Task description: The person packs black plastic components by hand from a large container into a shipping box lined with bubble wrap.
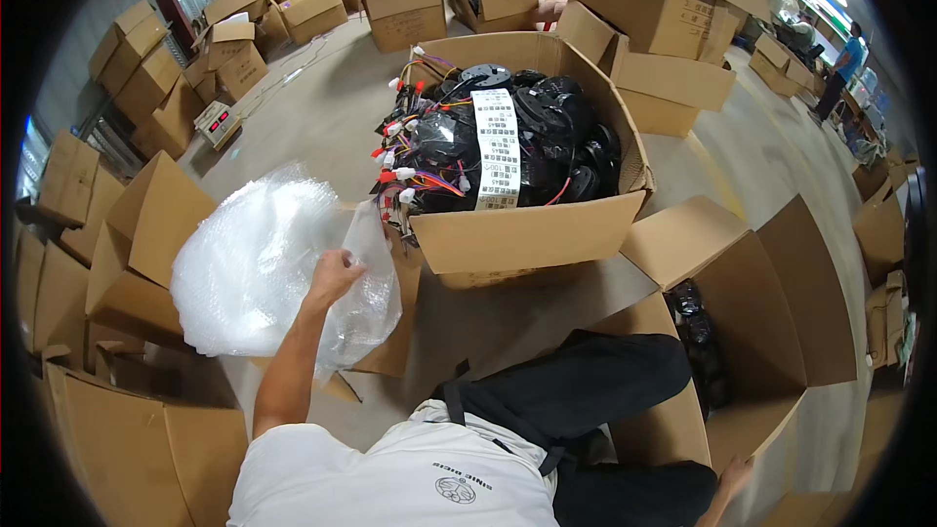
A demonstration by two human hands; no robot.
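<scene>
My left hand (335, 278) is closed on the edge of a large bundle of clear bubble wrap (259, 263). A thin flap of the wrap rises from my fingers, and cardboard shows under the bundle. At the lower right, my right hand (734, 478) is closed at the near edge of an open cardboard box (752, 307), its fingers only partly visible. Black plastic-wrapped parts (698, 342) lie along the inner left side of that box. Beyond my legs stands a full cardboard box (532, 234) of black wired parts (561, 127), with coloured wires and white and red connectors hanging over its left side.
A long white printed label strip (498, 151) lies across the black parts. Open cartons (156, 210) crowd the left side, and large stacked cartons (664, 10) stand at the back right. A small device with a red display (217, 124) sits on the floor. Another person (844, 68) stands far right.
</scene>
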